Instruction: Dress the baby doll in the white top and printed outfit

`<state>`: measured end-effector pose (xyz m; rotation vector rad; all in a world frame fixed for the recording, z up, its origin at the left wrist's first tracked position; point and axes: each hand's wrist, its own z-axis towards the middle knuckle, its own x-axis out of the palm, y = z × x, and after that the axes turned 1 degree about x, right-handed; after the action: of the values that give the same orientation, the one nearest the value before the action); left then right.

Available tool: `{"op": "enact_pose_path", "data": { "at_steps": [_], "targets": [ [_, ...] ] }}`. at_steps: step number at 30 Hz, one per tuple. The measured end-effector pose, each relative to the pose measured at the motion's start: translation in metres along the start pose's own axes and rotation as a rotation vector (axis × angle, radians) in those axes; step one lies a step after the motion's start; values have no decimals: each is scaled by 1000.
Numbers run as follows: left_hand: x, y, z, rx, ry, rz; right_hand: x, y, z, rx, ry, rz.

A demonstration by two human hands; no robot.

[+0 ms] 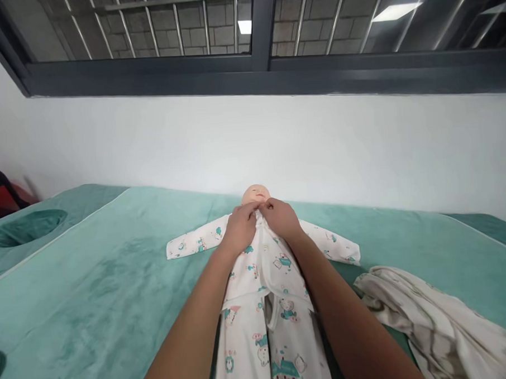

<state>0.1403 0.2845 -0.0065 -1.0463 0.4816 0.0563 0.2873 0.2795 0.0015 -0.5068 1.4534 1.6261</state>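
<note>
A baby doll point(255, 193) lies face up on a green-covered bed point(101, 274), its head toward the wall. It wears a white baby jacket point(253, 267) printed with small animals, with the front edges meeting down the middle and both sleeves stretched out sideways. Just below the doll's chin, my left hand point(241, 226) and my right hand point(283, 219) pinch the jacket's collar, almost touching each other. The fingertips partly hide the neckline. Below the jacket hem, matching white printed trouser legs point(243, 349) extend toward me between my forearms.
A crumpled white and beige cloth point(438, 315) lies on the bed at the right. To the left, the cover has a round hollow point(26, 227), and a red and black object point(1, 195) stands beyond. The white wall point(234, 140) and barred window point(166, 31) border the far side.
</note>
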Motion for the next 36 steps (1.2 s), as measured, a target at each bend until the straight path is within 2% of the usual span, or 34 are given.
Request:
{"op": "enact_pose_path", "data": {
  "at_steps": [4, 8, 12, 16, 19, 21, 23, 27, 36],
  "targets": [
    [0, -4, -1, 26, 8, 60, -2, -4, -9, 84, -152, 140],
    [-1, -7, -8, 112, -1, 100, -2, 0, -31, 134, -325, 355],
    [-4, -9, -25, 116, -16, 152, -4, 0, -62, 185, -382, 423],
    [-6, -12, -38, 96, 7, 122, -9, 3, -83, 231, -334, 319],
    [-7, -11, -43, 68, -8, 67, -13, 13, -89, 100, -260, 209],
    [-7, -9, -43, 53, -16, 19, -15, 19, -89, -6, -159, 151],
    [-7, -8, -42, 46, -10, -9, -19, 21, -87, -46, -51, 129],
    [-8, -11, -42, 25, 6, -4, -25, 14, -80, -73, 68, 187],
    [-7, -17, -45, 17, -21, 33, -22, -8, -75, -104, 85, 563]
  ]
}}
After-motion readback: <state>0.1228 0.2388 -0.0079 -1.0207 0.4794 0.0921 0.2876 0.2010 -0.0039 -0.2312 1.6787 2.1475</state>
